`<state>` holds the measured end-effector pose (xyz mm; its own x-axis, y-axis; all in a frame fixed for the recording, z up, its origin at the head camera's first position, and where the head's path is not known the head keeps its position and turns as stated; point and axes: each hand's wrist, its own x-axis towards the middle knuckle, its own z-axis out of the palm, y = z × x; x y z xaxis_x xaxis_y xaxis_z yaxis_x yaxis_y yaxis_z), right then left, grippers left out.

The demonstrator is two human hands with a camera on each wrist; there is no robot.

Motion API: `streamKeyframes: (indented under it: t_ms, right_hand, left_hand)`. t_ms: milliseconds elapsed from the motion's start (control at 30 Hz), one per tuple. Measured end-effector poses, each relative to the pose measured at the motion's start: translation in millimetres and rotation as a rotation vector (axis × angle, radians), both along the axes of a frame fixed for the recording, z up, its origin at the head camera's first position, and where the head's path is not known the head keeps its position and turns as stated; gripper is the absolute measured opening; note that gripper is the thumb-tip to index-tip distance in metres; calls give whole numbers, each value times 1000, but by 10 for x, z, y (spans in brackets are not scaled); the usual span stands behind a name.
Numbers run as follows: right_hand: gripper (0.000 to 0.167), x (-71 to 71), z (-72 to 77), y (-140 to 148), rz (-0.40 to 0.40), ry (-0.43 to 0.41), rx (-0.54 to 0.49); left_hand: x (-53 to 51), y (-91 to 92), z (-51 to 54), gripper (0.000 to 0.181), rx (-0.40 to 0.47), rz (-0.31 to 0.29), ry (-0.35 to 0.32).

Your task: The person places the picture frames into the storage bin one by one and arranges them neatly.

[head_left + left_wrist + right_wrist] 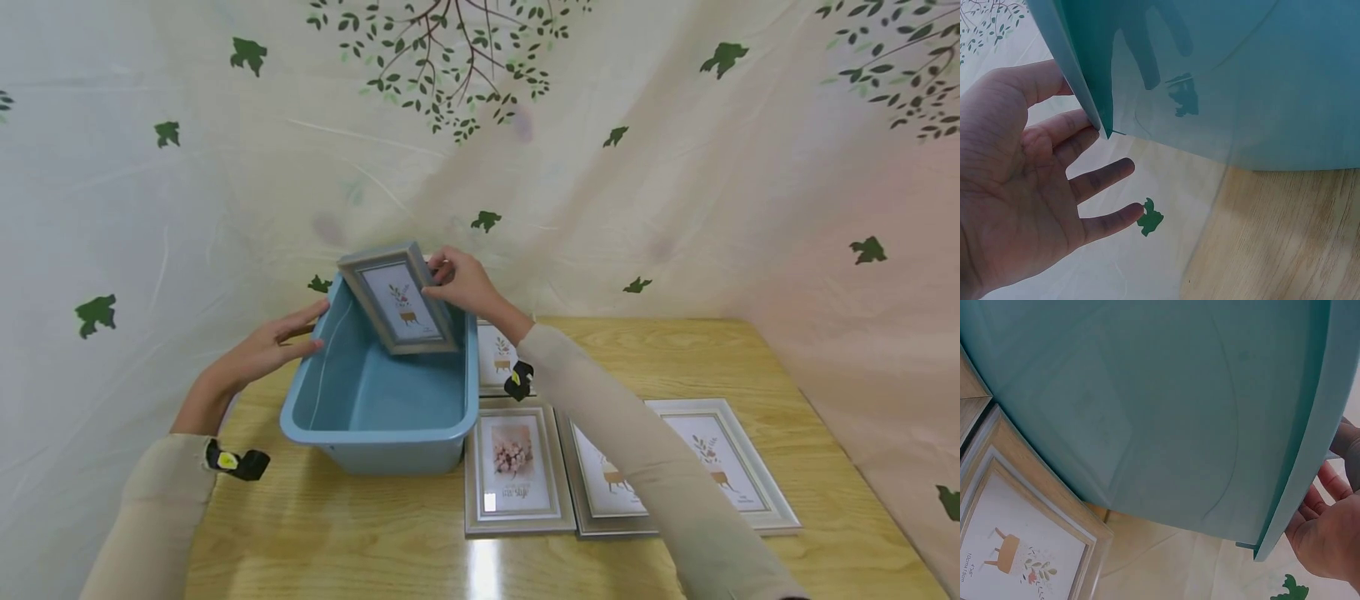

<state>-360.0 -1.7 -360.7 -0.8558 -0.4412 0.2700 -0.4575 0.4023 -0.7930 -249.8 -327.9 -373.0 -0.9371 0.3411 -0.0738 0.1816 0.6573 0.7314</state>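
A blue plastic tub [378,454] stands on the table. My left hand [258,354] is at its left rim, thumb over the edge; in the left wrist view the left hand [1029,169] has its index and middle fingertips against the rim, ring and little fingers apart from it. My right hand [468,287] pinches the right side of a silver-grey picture frame [405,304], thumb in front. That frame leans back, its lower part inside the tub. In the right wrist view the tub wall [1179,412] covers much of the held frame, and the right hand [1329,531] shows beyond the rim.
Right of the tub lie a frame with a flower picture [513,467], a small frame [497,358] behind it, a grey frame [600,492] and a white frame [720,467]. My right sleeve covers parts of these. A leaf-patterned cloth [600,208] hangs behind the wooden table [360,533].
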Motion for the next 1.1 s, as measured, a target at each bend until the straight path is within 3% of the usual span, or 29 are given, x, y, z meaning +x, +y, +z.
streamKeyframes:
  t_ms: [433,667,900,1100]
  right_hand:
    - [28,-10,-9,8,29,-25,-56]
    - [27,-7,-47,32,58,11,-60]
    - [28,14,-22,42,72,-72,-144]
    - [27,18,-47,11,88,-88,-110]
  left_hand:
    - [-7,2,-14,74,17,-11,-2]
    - [-5,8,-13,74,17,-7,-1]
    - [4,-2,-18,74,19,-1,4]
    - [2,-13,-26,74,19,-5,13]
